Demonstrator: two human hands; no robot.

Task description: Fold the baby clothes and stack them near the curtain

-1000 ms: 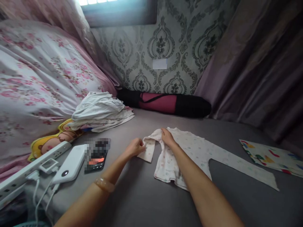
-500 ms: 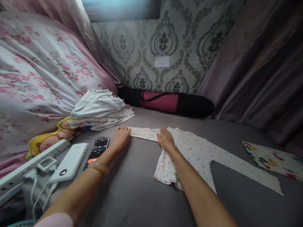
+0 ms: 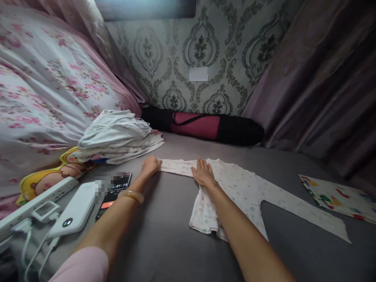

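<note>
A white long-sleeved shirt (image 3: 237,188) with a small faded print lies spread on the grey sheet (image 3: 164,231). At the end of its left-hand sleeve, my left hand (image 3: 150,164) is closed on the cuff. My right hand (image 3: 203,173) rests flat near the shoulder, fingers stretched out over the cloth. Between the two hands the sleeve lies straight. The other sleeve reaches out to the right, and the lower hem is partly covered by my right forearm.
A heap of pale clothes (image 3: 117,135) is at the back left. Near it are a yellow cushion (image 3: 44,182), power strip (image 3: 38,203), white power bank (image 3: 73,211) and phone (image 3: 117,188). A black-and-pink long bag (image 3: 196,126) lies along the wall; a folded patterned cloth (image 3: 340,197) is at right.
My left hand's fingers have curled tighter at the cuff, and its wrist has turned. My right hand stays flat near the shoulder. The view has shifted slightly.
</note>
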